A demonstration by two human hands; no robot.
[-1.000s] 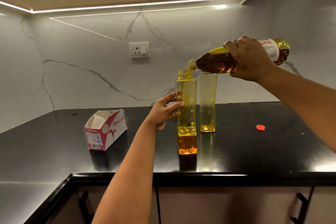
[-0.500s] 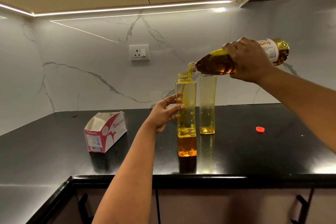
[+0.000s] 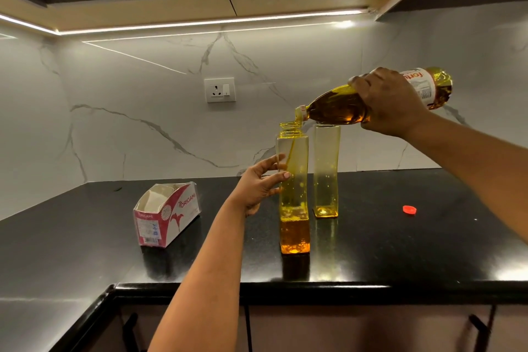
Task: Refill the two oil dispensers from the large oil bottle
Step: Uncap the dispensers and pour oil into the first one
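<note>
The right hand [image 3: 391, 103] is wrapped over the middle of the large oil bottle [image 3: 343, 107], gripping it from above, with the bottle lying almost level: its base points up and to the right, its neck down and to the left. The bottle's mouth sits just above and touching the rim of the near dispenser [image 3: 294, 194], and a thin stream of oil runs down inside it. That dispenser stands upright near the front edge of the black counter [image 3: 85, 237], with oil filling only its bottom part. The left hand [image 3: 261, 184] steadies it from the left side, fingers lightly curved against its wall about halfway up. The second dispenser [image 3: 326, 171] stands upright just behind and to the right, directly beneath the bottle's belly, with only a trace of oil at the bottom. By this view, the pour must go on for some time, then shift a short way right and back. Well to the right lies a small red cap [image 3: 409, 209]. To the left sits an open cardboard box [image 3: 167, 213], clear of the work.
</note>
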